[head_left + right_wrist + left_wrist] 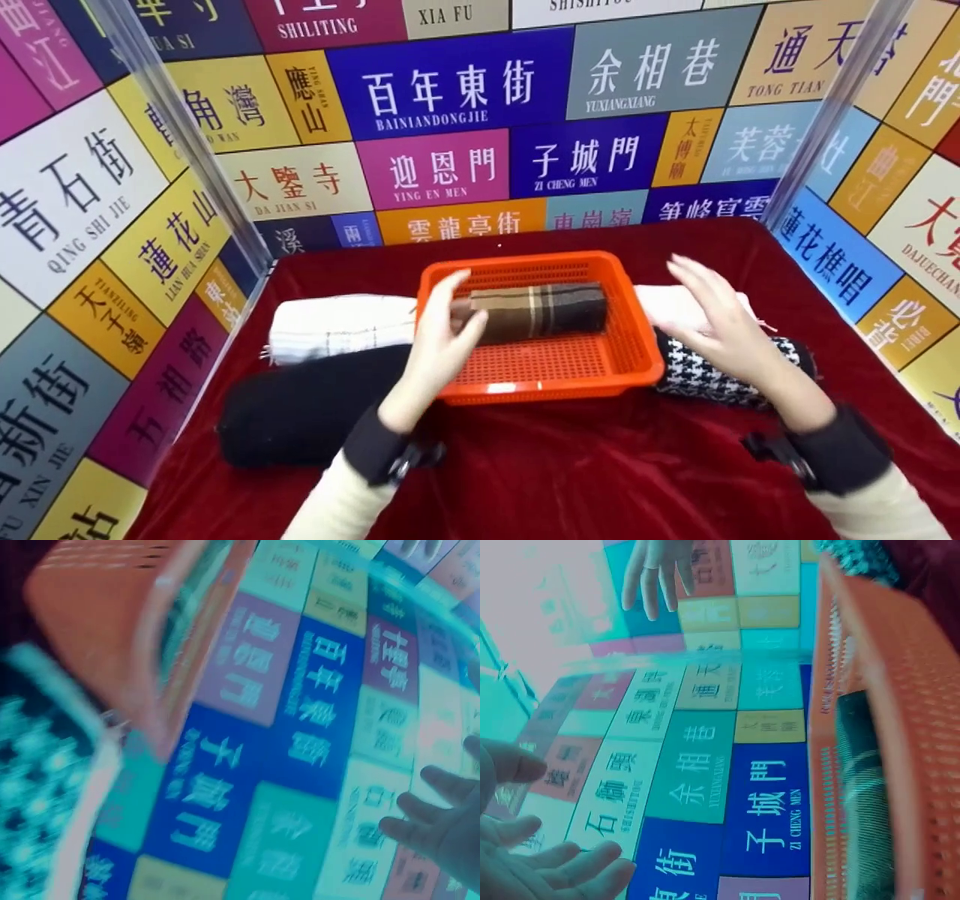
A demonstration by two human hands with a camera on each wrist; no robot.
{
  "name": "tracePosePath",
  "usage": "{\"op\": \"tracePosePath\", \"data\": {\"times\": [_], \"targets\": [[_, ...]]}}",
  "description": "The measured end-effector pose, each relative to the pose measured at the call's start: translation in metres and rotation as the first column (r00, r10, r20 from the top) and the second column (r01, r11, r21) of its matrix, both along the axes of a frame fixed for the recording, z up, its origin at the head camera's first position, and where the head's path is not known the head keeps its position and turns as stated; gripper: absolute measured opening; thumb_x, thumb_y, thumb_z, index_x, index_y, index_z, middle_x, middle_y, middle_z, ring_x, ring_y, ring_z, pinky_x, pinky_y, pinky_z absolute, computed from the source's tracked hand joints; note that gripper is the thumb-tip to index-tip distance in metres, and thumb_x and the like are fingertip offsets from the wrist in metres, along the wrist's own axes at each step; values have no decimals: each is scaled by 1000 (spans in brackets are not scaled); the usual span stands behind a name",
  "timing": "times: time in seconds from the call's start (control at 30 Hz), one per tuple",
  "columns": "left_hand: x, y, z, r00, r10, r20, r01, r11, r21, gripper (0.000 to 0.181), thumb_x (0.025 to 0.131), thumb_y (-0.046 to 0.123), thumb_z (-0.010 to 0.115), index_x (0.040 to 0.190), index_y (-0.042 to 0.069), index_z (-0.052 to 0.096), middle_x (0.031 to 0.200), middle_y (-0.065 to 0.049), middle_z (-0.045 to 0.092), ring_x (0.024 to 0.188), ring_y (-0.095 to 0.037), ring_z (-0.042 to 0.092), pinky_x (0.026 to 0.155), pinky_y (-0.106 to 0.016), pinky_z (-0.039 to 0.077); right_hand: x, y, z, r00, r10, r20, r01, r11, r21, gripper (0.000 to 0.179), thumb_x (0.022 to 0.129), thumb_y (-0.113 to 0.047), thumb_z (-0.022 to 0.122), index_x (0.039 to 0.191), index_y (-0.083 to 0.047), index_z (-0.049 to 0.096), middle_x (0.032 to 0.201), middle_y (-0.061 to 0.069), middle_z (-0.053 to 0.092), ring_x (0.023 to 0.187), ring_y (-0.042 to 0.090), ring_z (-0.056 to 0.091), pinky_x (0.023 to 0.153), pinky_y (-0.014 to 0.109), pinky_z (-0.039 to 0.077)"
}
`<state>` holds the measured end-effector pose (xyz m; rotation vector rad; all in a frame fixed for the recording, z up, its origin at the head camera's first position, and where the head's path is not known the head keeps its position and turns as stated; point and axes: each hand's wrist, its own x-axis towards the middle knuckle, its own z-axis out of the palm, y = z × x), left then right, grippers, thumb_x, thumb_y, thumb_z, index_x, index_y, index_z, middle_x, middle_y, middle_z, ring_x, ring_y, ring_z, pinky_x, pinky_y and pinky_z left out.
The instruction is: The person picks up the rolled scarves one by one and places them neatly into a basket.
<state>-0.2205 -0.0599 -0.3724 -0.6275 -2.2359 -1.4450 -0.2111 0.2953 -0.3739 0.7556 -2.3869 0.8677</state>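
An orange plastic basket [540,386] stands on the dark red cloth, and a rolled brown and black plaid scarf [536,309] lies along its back part. My left hand [442,337] hovers over the basket's left rim with fingers apart, holding nothing. To the right, my right hand [724,326] is raised above a rolled black and white houndstooth scarf [697,371], its fingers spread and free of anything. In the left wrist view the left hand [547,855] shows relaxed fingers beside the basket. The right wrist view also shows the right hand [442,829] with loose fingers.
Left of the basket lie a rolled white scarf [337,322] and a rolled black one [307,412]. Another white roll [660,304] sits behind the houndstooth scarf. Panels with printed place names [450,82] wall in the back and sides of the cloth-covered table [570,472].
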Motion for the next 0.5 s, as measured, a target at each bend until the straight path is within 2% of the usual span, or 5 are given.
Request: {"op": "tracePosePath", "data": {"times": [0.1,0.17,0.23,0.33,0.5], "targets": [[13,-4,-11,993,-6,-119,-6,994,-107,52,82,6,62,130,0,42,129,-16,46,108,-25,54,87,-33,47,13,23,-18,1000,-23,-16,23,1000,-4,68,76,-9,70,137,-7,41,141,13,39,132,20,29,108,41,21],[18,-6,-19,980,18,-197,-56,981,-187,52,81,6,63,129,0,44,130,-16,46,114,-25,50,92,-35,44,20,40,-30,999,-32,-42,32,999,-18,69,73,-6,71,136,-5,42,140,13,40,132,13,29,109,29,19],[22,-8,-27,970,39,-240,-100,964,-248,53,80,8,64,129,1,44,131,-17,45,119,-25,47,95,-36,42,25,55,-40,997,-45,-70,44,999,-13,69,73,-7,73,134,-2,43,139,16,41,131,11,29,108,22,17],[30,-8,-38,965,48,-256,-127,945,-301,54,79,10,66,128,1,45,131,-17,45,120,-27,46,94,-38,43,29,74,-51,995,-71,-74,69,997,-20,70,71,-9,74,134,-1,43,135,21,43,130,11,31,106,19,17],[44,-9,-58,972,12,-234,-96,930,-355,57,79,12,66,131,2,43,132,-17,43,116,-28,50,88,-36,47,31,105,-70,991,-131,-20,132,990,45,74,67,-7,76,133,-1,44,128,26,47,126,11,33,105,17,17]]}}
